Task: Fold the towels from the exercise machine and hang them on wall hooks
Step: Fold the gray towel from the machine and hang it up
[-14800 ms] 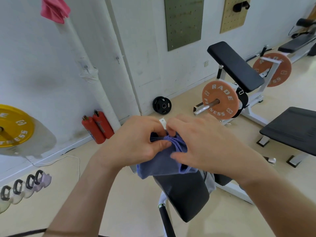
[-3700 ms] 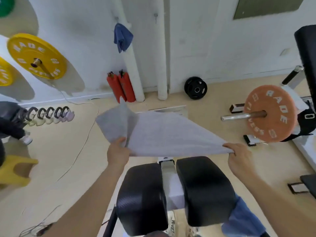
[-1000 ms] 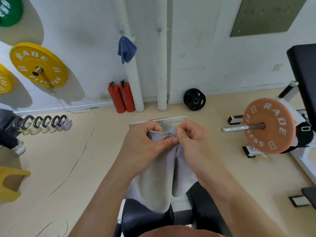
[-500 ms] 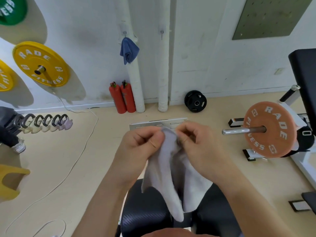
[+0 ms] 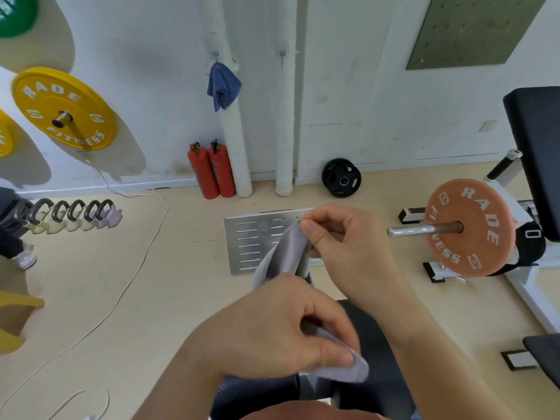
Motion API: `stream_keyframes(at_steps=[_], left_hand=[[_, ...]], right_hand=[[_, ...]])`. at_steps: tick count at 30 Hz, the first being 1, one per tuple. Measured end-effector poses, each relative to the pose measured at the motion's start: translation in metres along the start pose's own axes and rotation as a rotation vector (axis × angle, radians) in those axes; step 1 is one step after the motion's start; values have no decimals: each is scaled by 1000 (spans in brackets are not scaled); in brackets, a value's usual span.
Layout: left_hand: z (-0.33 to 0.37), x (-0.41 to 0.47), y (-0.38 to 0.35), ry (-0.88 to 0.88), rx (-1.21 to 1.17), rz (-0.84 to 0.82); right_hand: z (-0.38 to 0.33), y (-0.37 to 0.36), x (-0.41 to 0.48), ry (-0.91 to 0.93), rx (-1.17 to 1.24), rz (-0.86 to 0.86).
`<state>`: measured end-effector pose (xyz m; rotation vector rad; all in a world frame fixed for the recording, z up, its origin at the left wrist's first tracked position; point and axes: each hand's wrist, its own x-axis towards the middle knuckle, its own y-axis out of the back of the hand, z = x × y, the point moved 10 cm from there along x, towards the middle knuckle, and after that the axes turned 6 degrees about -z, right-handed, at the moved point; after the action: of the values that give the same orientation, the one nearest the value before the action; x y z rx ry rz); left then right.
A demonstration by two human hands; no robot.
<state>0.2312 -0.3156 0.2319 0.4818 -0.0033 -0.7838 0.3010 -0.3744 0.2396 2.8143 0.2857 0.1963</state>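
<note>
Right, down close first: left hand (image 5: 272, 325) curled and pinching the lower end of the grey towel (image 5: 281, 253), just above the black pad (image 5: 375, 331) of the exercise machine. A little further out, right hand (image 5: 348, 247) pinching the upper end between thumb and forefinger, cloth hanging as a narrow bunched band between the two, in the air and off the pad. Looks like mid-fold, probably about to bring the lower end up to meet the top. To do it well: draw the band taut, match the ends edge to edge, trap both layers under the right thumb before letting go below, and smooth out the bunching near the top. Worth leaving a corner or loop free for hooking. Beyond the hands, slotted metal plate (image 5: 251, 241) flat on the floor, then two red extinguishers (image 5: 210, 171) against the wall. Up on the wall, blue towel (image 5: 223, 86) hung on one hook already, bare hook (image 5: 282, 54) just to its right, a likely home for this one.
</note>
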Motion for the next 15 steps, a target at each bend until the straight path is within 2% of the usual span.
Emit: stream_keyframes(at_steps=[1, 4, 6, 10, 15], left_hand=[[1, 1, 6, -6, -10, 92], [-9, -12, 46, -20, -60, 543], [-11, -25, 65, -82, -102, 754], [-8, -41, 78, -149, -124, 952], [-5, -48, 82, -153, -99, 1017]], right_hand=[[2, 0, 0, -22, 57, -4], [4, 0, -2, -55, 247, -49], [3, -1, -6, -58, 330, -88], [3, -3, -10, -69, 451, -106], [-10, 1, -13, -15, 438, -105]])
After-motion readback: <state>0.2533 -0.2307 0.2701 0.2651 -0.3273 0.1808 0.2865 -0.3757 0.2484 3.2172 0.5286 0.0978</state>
